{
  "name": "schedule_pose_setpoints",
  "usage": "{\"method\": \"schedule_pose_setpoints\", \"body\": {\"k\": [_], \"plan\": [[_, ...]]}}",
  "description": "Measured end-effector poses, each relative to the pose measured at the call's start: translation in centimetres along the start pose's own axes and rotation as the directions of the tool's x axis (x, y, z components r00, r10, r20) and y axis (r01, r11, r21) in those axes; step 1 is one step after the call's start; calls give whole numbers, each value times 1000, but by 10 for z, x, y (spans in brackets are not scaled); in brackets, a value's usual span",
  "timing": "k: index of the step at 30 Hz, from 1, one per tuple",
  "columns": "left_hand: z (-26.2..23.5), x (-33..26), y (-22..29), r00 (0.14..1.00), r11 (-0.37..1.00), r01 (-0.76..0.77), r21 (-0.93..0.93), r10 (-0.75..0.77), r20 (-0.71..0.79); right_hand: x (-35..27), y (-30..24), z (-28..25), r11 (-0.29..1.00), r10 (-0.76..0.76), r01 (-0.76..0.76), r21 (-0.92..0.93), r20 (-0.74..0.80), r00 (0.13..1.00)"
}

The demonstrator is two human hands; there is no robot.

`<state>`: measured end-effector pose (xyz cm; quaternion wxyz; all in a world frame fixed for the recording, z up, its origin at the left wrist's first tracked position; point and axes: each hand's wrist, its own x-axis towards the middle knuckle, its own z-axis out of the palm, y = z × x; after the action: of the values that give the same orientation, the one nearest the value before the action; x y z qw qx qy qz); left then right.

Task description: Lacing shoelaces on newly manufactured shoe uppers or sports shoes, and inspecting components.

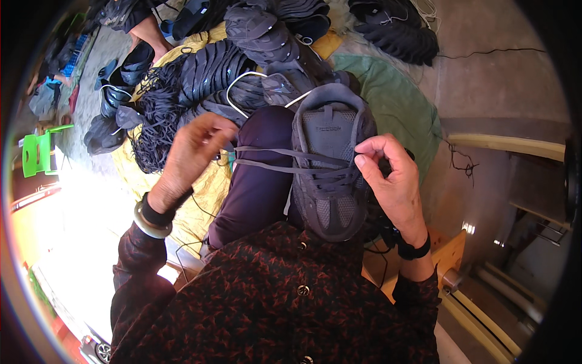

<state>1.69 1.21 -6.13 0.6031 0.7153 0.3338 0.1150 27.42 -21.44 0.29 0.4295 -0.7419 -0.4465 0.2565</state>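
Beyond the left edge of the lap (pixel 257 191), a bundle of black laces (pixel 160 115) lies on a yellow sheet (pixel 197 227). Near it is the left hand (pixel 197 145), fingers curled and thumb drawn toward them; whether it grips anything cannot be told, since the far ends of two grey lace strands (pixel 267 150) are lost beside the fingertips. These strands cross the lap to a dark shoe (pixel 330 142), which lies along the lap's right part, toe toward the person. Lacing appears partly complete: rows nearer the toe are crossed, whereas the upper tongue is uncovered, so the higher eyelets seem to be left. At the shoe's right edge, the right hand (pixel 394 173) has thumb and forefinger close together; what lies between them is hidden, as is the sole.
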Motion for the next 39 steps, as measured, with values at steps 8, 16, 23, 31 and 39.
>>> {"method": "schedule_pose_setpoints", "body": {"k": [8, 16, 23, 31, 39], "plan": [[63, -5, 50, 942, 952, -231, 201, 166, 293, -3, -22, 3, 999, -47, 48, -21, 41, 998], [21, 2, 35, 883, 983, -10, 184, -78, 463, 13, -39, 7, 974, -147, 179, -140, 212, 966], [-16, -27, 46, 857, 1000, 27, -1, -23, 515, 47, -51, 29, 909, -344, 406, -90, 385, 856], [-10, -34, 79, 785, 960, -261, -105, 274, 555, 74, -67, 67, 984, -177, 72, 164, 832, 525], [-15, -49, 81, 776, 955, -293, -45, 265, 572, 69, -64, 69, 961, -262, 67, 268, 809, 525]]}}
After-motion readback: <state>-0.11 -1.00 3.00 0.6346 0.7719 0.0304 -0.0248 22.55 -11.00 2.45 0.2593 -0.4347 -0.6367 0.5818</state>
